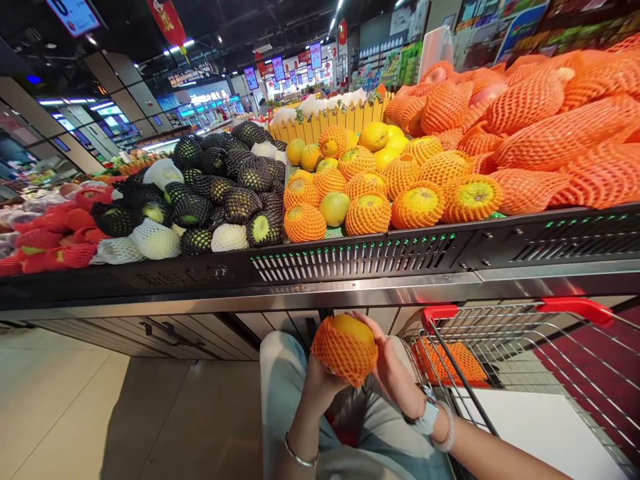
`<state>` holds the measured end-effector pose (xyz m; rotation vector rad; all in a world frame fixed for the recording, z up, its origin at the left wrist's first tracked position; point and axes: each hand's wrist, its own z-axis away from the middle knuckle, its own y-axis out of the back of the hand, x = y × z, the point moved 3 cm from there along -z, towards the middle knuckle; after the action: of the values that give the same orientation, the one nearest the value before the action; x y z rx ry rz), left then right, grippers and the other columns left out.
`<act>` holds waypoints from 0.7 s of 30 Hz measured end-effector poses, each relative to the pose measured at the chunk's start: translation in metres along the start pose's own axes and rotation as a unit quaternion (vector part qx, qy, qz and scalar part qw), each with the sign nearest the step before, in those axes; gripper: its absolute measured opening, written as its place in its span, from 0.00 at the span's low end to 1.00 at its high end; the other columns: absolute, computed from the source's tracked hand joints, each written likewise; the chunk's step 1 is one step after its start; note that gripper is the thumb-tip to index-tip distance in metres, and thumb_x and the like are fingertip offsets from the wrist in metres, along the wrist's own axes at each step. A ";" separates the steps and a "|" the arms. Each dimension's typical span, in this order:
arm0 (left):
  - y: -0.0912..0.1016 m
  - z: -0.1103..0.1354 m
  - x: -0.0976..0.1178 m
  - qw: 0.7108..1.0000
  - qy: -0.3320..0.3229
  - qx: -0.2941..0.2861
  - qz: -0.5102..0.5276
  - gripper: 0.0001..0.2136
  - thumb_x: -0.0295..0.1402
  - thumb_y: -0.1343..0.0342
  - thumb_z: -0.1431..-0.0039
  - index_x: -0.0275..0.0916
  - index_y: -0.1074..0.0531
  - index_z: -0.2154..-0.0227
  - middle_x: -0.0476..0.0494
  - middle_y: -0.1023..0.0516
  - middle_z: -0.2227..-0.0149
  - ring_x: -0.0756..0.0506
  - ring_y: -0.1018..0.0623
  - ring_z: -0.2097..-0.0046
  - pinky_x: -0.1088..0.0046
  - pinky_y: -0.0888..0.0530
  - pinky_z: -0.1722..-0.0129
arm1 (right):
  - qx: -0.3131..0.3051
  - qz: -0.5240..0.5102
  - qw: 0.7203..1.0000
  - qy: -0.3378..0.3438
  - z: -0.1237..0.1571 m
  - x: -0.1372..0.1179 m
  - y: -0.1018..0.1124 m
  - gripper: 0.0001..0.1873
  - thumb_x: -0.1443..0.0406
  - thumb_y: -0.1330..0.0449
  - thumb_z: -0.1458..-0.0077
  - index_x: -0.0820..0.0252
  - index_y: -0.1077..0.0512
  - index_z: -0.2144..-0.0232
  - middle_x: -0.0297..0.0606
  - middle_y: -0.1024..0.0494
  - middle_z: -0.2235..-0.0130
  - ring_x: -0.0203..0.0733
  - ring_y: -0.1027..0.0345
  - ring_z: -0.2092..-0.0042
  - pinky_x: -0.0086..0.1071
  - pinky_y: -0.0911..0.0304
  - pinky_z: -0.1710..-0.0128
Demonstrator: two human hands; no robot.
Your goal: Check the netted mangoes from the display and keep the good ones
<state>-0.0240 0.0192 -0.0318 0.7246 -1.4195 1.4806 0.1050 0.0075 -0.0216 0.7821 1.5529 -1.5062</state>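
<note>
The left hand (323, 381) cups the fruit (345, 350) from below and the left, its fingers mostly hidden behind it. The right hand (386, 360) lies along the fruit's right side, palm against it, fingers reaching up to its top edge. Together they hold it just below the middle of the frame, over the person's lap. The fruit is nearly round, so no long axis stands out; it sits tilted between the palms, with the net (340, 360) wrapped over its lower and left parts, gathered to a point at the bottom, and yellow skin bare at the upper right, toward the right fingertips. Both hands touch it; the right one is nearer that bare part, and also nearer the cart (500, 320) at the lower right.

In the cart lie something in orange netting (453, 360) and a white board (535, 413). Above the hands, a metal rail (350, 293) crosses the frame below the stand. On it, orange-netted fruits (369, 213) fill the centre, dark-netted ones (243, 203) lie left of them, red-netted ones (65, 233) at far left, and orange net bags (540, 147) at upper right.
</note>
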 end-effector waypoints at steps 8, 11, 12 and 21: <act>0.002 0.031 0.021 0.962 0.030 -0.118 -0.245 0.20 0.34 0.44 0.42 0.39 0.32 0.46 0.37 0.30 0.44 0.40 0.30 0.42 0.62 0.35 0.41 | 0.068 -0.261 0.934 -0.236 -0.015 0.018 0.010 0.22 0.50 0.49 0.42 0.60 0.29 0.60 0.40 0.21 0.60 0.41 0.27 0.58 0.40 0.33 0.50; 0.005 0.039 0.035 0.931 -0.056 -0.089 -0.351 0.19 0.34 0.45 0.40 0.42 0.30 0.46 0.39 0.29 0.44 0.41 0.29 0.43 0.65 0.34 0.43 | 0.075 -0.316 0.910 -0.258 -0.017 0.015 0.013 0.22 0.51 0.52 0.41 0.60 0.28 0.60 0.39 0.21 0.62 0.41 0.26 0.58 0.42 0.33 0.50; 0.006 0.041 0.040 0.918 -0.106 -0.061 -0.377 0.16 0.32 0.46 0.39 0.43 0.27 0.49 0.40 0.25 0.48 0.42 0.26 0.47 0.67 0.31 0.45 | 0.084 -0.321 0.911 -0.246 -0.018 0.013 0.016 0.20 0.53 0.51 0.41 0.60 0.28 0.60 0.38 0.20 0.62 0.41 0.26 0.58 0.41 0.33 0.50; -0.015 0.032 0.032 0.792 -0.417 0.053 -0.443 0.26 0.24 0.43 0.46 0.51 0.33 0.44 0.43 0.34 0.40 0.39 0.39 0.37 0.54 0.41 0.38 | 0.102 -0.315 0.909 -0.254 -0.018 0.013 0.025 0.17 0.57 0.51 0.41 0.59 0.27 0.58 0.36 0.21 0.58 0.38 0.26 0.58 0.37 0.30 0.54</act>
<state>-0.0292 -0.0059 0.0084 1.9563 -1.2486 0.4578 0.1180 0.0262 -0.0462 -0.0587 1.3027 -2.1518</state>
